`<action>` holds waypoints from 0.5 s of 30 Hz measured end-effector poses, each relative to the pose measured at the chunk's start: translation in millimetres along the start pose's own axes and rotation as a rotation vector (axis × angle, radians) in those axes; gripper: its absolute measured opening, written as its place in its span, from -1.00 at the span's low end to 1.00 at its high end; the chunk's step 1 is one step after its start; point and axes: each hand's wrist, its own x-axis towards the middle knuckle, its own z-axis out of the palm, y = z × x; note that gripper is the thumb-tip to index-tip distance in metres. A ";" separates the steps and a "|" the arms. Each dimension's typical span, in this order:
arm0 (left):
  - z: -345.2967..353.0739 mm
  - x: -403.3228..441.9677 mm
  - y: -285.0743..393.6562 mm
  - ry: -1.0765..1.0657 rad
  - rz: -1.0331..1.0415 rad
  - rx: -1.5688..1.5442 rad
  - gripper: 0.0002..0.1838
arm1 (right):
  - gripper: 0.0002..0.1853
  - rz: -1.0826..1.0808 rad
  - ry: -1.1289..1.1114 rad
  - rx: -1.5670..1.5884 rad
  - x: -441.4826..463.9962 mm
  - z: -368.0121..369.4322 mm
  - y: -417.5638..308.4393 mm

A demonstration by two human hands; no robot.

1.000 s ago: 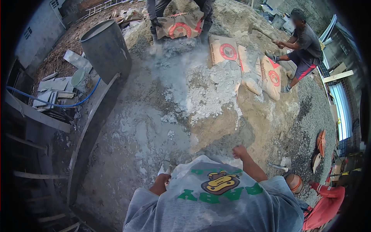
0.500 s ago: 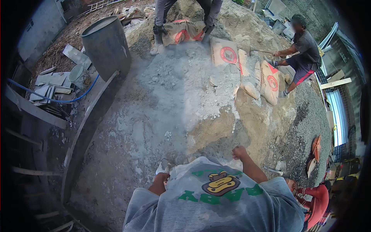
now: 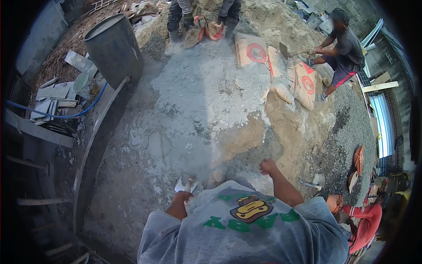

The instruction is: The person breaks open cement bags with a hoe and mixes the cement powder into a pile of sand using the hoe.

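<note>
My left hand (image 3: pixel 182 197) is closed on a pale tool (image 3: pixel 187 185), which has a white, blade-like part and a short handle; its exact kind is unclear. My right hand (image 3: pixel 267 167) hangs over the brownish ground with curled fingers, and nothing shows in it. Ahead of both hands grey cement powder (image 3: pixel 182 94) lies spread over sand (image 3: pixel 246 136). At the powder's far edge a co-worker's gloved hands (image 3: pixel 188 20) grip a crumpled paper bag (image 3: pixel 203 30).
Printed bags (image 3: pixel 251 50) lie right of the powder. Beyond them a co-worker (image 3: pixel 345 48) holds a long-handled tool (image 3: pixel 284 51). A dark barrel (image 3: pixel 115 50) and a curved board (image 3: pixel 99 132) stand left. A person in red (image 3: pixel 367 222) crouches at lower right.
The far bag has been crumpled narrower, and fresh pale powder covers more ground. The right co-worker's tool has swung down to the bags. My left hand has shifted slightly left, showing more of the pale tool.
</note>
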 end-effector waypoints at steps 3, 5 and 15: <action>-4.5 3.6 3.3 -0.032 -0.058 0.103 -0.65 | -0.82 -0.009 -0.018 0.002 -4.8 2.1 7.0; -4.6 2.1 3.0 -0.020 -0.055 0.099 -0.66 | -0.82 0.012 -0.016 0.016 -4.1 3.5 19.5; 3.0 -38.1 -6.7 0.114 0.065 -0.214 -0.75 | -0.81 0.036 -0.063 0.070 7.3 5.8 57.6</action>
